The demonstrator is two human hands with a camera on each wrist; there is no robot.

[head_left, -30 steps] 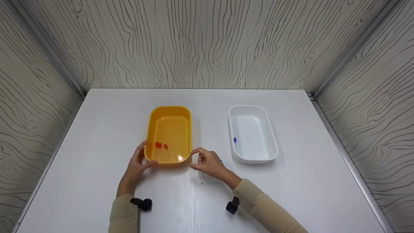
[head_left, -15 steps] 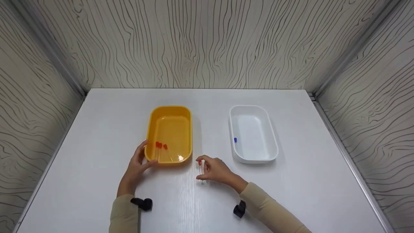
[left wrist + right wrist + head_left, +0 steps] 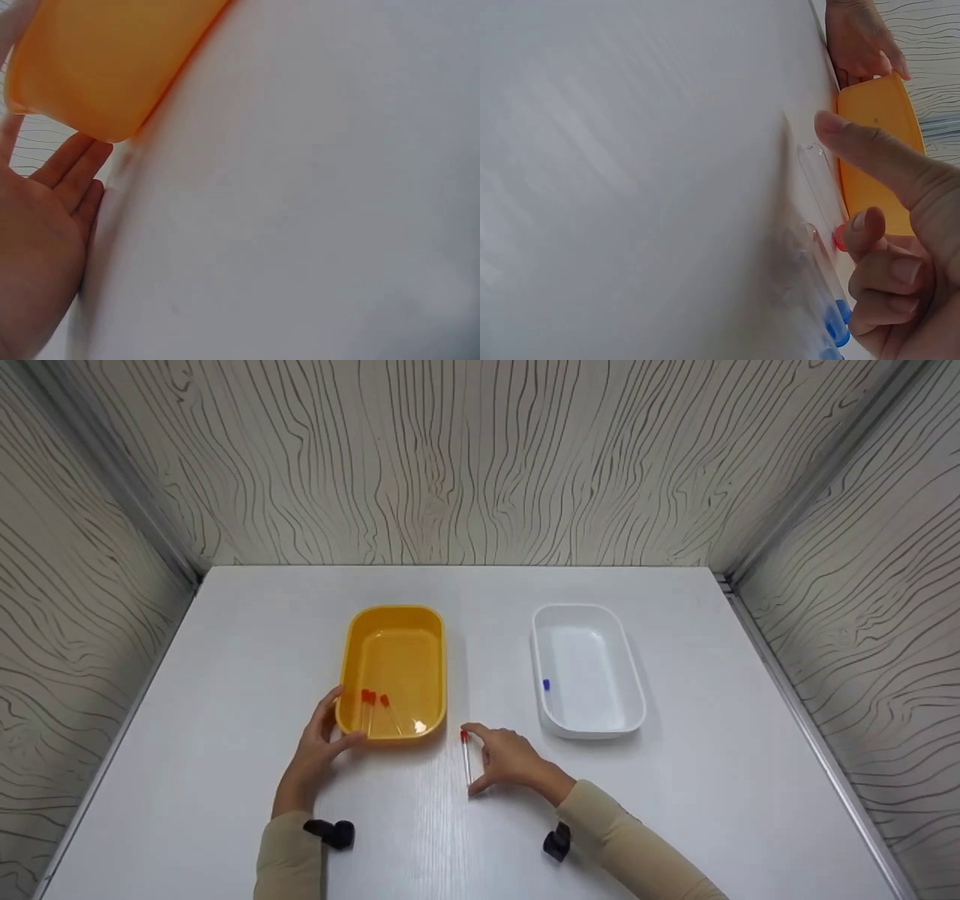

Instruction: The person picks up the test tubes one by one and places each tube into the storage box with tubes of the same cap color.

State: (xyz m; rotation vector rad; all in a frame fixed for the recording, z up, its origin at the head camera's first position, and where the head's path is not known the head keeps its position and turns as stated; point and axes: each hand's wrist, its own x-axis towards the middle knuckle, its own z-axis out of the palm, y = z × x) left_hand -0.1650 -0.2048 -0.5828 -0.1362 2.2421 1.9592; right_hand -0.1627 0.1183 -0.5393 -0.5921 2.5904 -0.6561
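My left hand [image 3: 311,756] holds the near left corner of the yellow tray [image 3: 439,660], its thumb over the rim and its fingers along the side. Inside the tray lie several red-capped test tubes [image 3: 385,702]. My right hand [image 3: 514,761] is spread over another red-capped test tube [image 3: 466,757] on the table. Its index finger is by the red cap and its thumb near the clear end; in the right wrist view the thumb looks apart from the glass. Blue-capped test tubes [image 3: 838,326] lie beside it, hidden by the hand in the head view.
A white tray [image 3: 634,675] stands to the right, with a small blue mark or cap [image 3: 546,685] at its left wall. Both trays rest on a white table [image 3: 225,660]. Wood-patterned panels [image 3: 435,465] enclose the table at the back and sides.
My right hand has moved from beside the yellow tray's near right corner to the red-capped test tube on the table, and its thumb and index finger have spread wider. The left hand stays put.
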